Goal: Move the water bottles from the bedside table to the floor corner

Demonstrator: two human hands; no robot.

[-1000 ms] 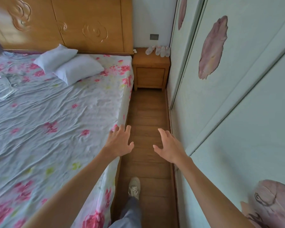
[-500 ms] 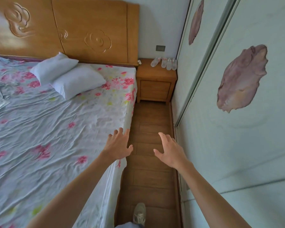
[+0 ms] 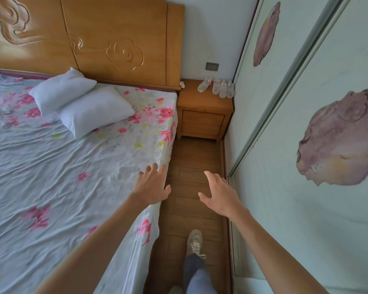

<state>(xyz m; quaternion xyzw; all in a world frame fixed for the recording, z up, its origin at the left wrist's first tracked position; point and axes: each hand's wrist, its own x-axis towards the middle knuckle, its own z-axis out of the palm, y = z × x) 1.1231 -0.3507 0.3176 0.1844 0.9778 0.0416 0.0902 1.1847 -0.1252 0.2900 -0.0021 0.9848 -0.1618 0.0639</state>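
In the upper right of the head view, at the far end of a narrow strip of wooden floor (image 3: 197, 166), the bedside table (image 3: 202, 103) stands wedged between the bed (image 3: 72, 166) and a pale sliding wardrobe door (image 3: 263, 115). The water bottles (image 3: 223, 90) are on its top, towards the back right corner. There look to be four small clear ones. Three are bunched together against the wardrobe side and one is just left of them, leaning. They are too small here to tell whether they are full.

In the lower centre, the left hand (image 3: 152, 185) hangs over the bed's edge, fingers (image 3: 162, 172) spread apart and holding nothing. The right hand (image 3: 219, 194) is level with it above the floor, palm turned inward and fingers (image 3: 208, 178) loosely apart, also empty. Both are well apart from the bottles. They seem to be held out ahead of the body in readiness for a reach, with room between them for a two-handed gather of the cluster.

At the bottom edge a light shoe (image 3: 196, 240) is planted on the floorboards, pointing down the aisle towards the table, which suggests the walk-up is under way and no bottle has been picked up yet. Two white pillows (image 3: 83, 102) lie against the carved headboard (image 3: 94, 39) at upper left. Which floor corner is meant cannot be told from here.
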